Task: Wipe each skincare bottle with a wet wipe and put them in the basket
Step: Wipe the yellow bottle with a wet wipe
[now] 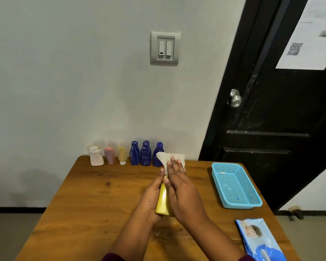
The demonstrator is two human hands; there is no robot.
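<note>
The top of the tube point(162, 201) is covered by the wipe point(165, 159) and the right grip point(183, 194), and the rightmost blue bottle point(159, 147) is partly hidden behind the wipe. The pack point(260, 240) is cut off by the bottom edge, and the print on the door paper point(312, 40) is blurred beyond reading.

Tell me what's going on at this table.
A person is cleaning a yellow bottle. The left hand grips it while the right hand holds a wet wipe around its top end. Six other bottles stand in a row along the far edge of the table. The blue basket on the right has no bottle in it yet, and the wipes pack lies near the front right corner.
</note>
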